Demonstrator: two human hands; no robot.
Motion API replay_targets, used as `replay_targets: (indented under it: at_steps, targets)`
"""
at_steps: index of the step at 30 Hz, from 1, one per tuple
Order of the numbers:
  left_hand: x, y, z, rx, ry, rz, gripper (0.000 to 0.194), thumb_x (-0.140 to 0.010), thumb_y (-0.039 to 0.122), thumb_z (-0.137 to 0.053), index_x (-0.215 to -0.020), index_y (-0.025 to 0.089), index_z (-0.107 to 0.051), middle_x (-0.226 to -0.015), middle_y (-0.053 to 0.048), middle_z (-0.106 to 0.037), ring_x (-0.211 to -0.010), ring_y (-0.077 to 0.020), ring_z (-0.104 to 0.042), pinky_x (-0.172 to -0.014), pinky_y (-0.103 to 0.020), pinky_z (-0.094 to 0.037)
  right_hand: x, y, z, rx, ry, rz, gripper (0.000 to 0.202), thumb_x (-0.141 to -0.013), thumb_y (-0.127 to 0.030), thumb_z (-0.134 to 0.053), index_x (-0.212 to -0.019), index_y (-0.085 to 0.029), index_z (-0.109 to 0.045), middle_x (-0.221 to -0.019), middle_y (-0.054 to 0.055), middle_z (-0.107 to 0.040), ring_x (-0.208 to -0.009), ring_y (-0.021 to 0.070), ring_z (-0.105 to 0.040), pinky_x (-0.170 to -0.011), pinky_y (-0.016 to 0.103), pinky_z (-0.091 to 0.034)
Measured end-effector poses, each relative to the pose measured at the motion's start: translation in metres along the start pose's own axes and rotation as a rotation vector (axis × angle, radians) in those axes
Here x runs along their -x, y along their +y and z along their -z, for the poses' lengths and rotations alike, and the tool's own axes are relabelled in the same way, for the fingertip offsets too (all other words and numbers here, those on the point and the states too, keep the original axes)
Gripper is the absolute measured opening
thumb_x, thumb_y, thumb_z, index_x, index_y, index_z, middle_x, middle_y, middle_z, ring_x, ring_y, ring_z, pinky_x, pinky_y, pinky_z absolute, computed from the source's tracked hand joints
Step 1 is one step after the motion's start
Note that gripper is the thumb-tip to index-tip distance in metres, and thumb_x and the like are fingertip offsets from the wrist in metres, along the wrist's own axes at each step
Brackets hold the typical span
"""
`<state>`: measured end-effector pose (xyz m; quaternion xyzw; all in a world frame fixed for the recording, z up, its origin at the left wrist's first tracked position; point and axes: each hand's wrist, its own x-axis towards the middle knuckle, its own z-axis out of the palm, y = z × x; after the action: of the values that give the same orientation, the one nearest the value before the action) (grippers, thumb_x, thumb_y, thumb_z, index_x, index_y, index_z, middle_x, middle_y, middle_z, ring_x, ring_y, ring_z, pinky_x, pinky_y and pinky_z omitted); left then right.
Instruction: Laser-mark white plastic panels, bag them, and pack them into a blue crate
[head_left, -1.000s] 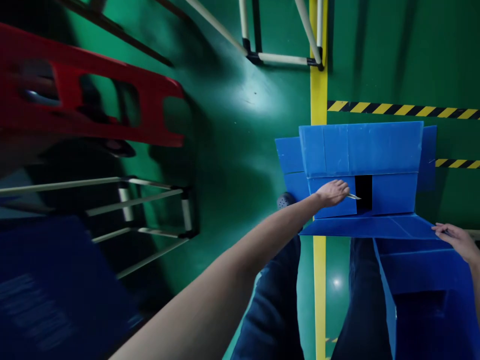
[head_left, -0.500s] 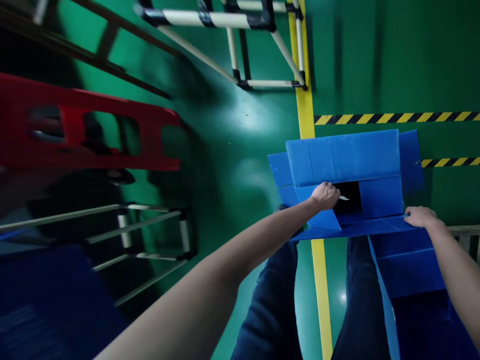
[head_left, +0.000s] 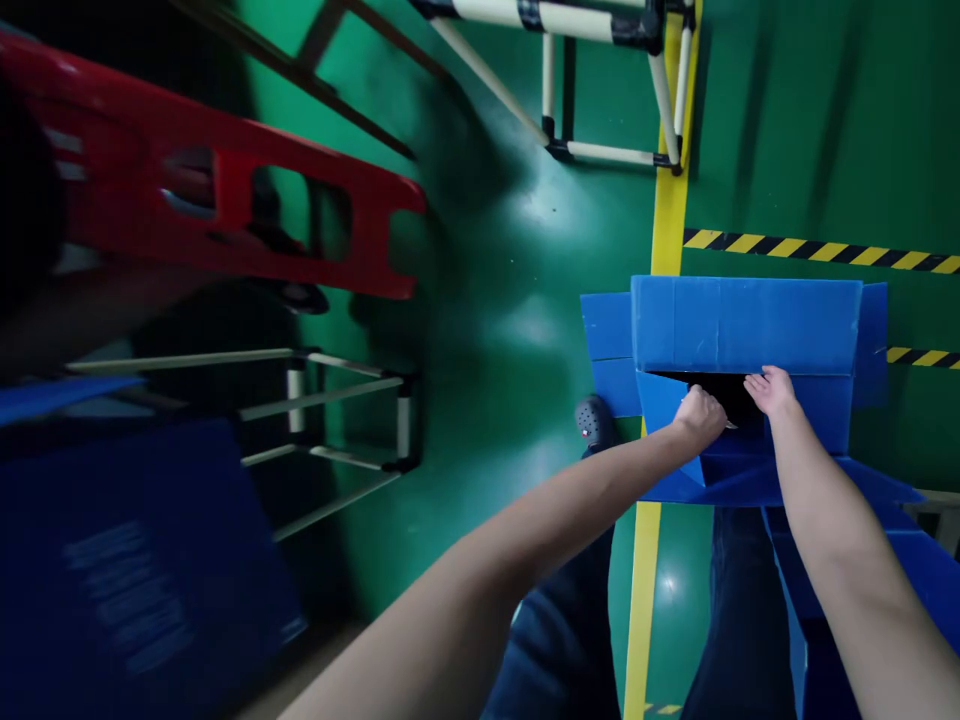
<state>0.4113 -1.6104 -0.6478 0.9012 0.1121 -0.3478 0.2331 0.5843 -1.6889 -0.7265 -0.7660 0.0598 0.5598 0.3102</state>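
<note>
A blue corrugated plastic box (head_left: 746, 325) with its flaps spread stands in front of my legs, its middle opening dark inside. My left hand (head_left: 701, 415) is a fist over the left part of the opening, beside a folded inner flap. A short shiny blade (head_left: 730, 425) pokes out of that fist; the handle is hidden, and it looks like a knife. Close by, my right hand (head_left: 771, 388) reaches to the right side of the opening. Its fingers are stretched out, near the right inner flap (head_left: 814, 415), and hold nothing that I can see.
White pipe racks (head_left: 607, 152) stand at the top and left. A red plastic piece (head_left: 300, 220) and a large dark blue box (head_left: 150, 540) are on the left. Another blue box (head_left: 821, 640) is by my right leg. Yellow tape (head_left: 643, 600) crosses the green floor.
My right hand has let go of the front flap's right corner and moved left to the opening. The left hand still grips the knife, closer to the right hand. The camera view has shifted.
</note>
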Motion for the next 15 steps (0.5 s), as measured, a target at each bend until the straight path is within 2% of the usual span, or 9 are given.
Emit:
replay_targets:
  at_steps: [2,5,7,9,11,12,13,15]
  targets:
    - [-0.011,0.002,-0.002,0.012,-0.014,-0.005,0.035,-0.105,0.016,-0.053,-0.117,0.014,-0.085,-0.117,-0.028,-0.08,-0.111,-0.0382,-0.07,-0.091,-0.05,-0.044,0.004,-0.022,-0.008,-0.154,0.036,0.053,0.038,-0.103,-0.056,-0.06,-0.114,-0.02,-0.063,-0.118,0.011,-0.067,-0.114,0.0284,-0.068,-0.1,0.051,-0.063]
    - [-0.031,0.011,-0.005,0.03,-0.041,-0.018,0.034,-0.102,0.014,-0.057,-0.117,0.014,-0.087,-0.12,-0.028,-0.08,-0.118,-0.0412,-0.069,-0.095,-0.053,-0.046,0.021,-0.063,0.0,-0.33,0.049,0.176,0.026,-0.091,-0.05,-0.059,-0.092,-0.026,-0.051,-0.105,0.008,-0.066,-0.113,0.0274,-0.069,-0.101,0.048,-0.064]
    - [-0.051,0.02,-0.004,0.042,-0.054,-0.019,0.034,-0.1,0.013,-0.059,-0.118,0.016,-0.088,-0.123,-0.028,-0.08,-0.122,-0.0448,-0.067,-0.099,-0.058,-0.048,0.034,-0.091,0.009,-0.404,0.009,0.32,0.027,-0.085,-0.048,-0.065,-0.091,-0.027,-0.049,-0.106,0.006,-0.067,-0.114,0.0261,-0.069,-0.104,0.045,-0.063]
    - [-0.075,0.026,0.001,0.052,-0.047,-0.008,0.036,-0.099,0.014,-0.06,-0.124,0.016,-0.086,-0.131,-0.028,-0.078,-0.13,-0.0487,-0.063,-0.105,-0.066,-0.046,0.043,-0.113,0.018,-0.42,-0.068,0.503,0.031,-0.079,-0.039,-0.074,-0.099,-0.027,-0.054,-0.112,0.004,-0.07,-0.114,0.0248,-0.071,-0.106,0.044,-0.062]
    - [-0.103,0.025,0.01,0.071,-0.019,0.005,0.042,-0.099,0.016,-0.06,-0.134,0.016,-0.082,-0.141,-0.028,-0.074,-0.142,-0.0503,-0.056,-0.114,-0.072,-0.04,0.042,-0.123,0.023,-0.353,-0.094,0.635,0.042,-0.074,-0.026,-0.077,-0.11,-0.027,-0.056,-0.117,0.003,-0.073,-0.111,0.0232,-0.073,-0.105,0.044,-0.062]
    - [-0.117,0.021,0.016,0.087,-0.001,0.01,0.045,-0.099,0.017,-0.06,-0.139,0.016,-0.08,-0.146,-0.027,-0.071,-0.148,-0.0499,-0.052,-0.12,-0.074,-0.035,0.038,-0.122,0.026,-0.294,-0.067,0.668,0.046,-0.072,-0.021,-0.075,-0.113,-0.027,-0.055,-0.119,0.003,-0.074,-0.11,0.0227,-0.073,-0.105,0.044,-0.061]
    - [-0.131,0.014,0.021,0.11,0.018,0.015,0.048,-0.098,0.017,-0.061,-0.143,0.016,-0.077,-0.15,-0.026,-0.069,-0.153,-0.0493,-0.047,-0.125,-0.074,-0.029,0.032,-0.119,0.028,-0.213,-0.008,0.684,0.047,-0.072,-0.019,-0.072,-0.115,-0.027,-0.055,-0.121,0.004,-0.074,-0.11,0.0225,-0.074,-0.106,0.044,-0.06]
    - [-0.152,-0.004,0.03,0.186,0.056,0.026,0.053,-0.097,0.019,-0.062,-0.148,0.015,-0.073,-0.153,-0.026,-0.067,-0.159,-0.0488,-0.04,-0.131,-0.075,-0.017,0.016,-0.104,0.033,0.059,0.171,0.693,0.04,-0.081,-0.023,-0.067,-0.12,-0.025,-0.056,-0.129,0.009,-0.073,-0.116,0.0232,-0.072,-0.108,0.042,-0.059]
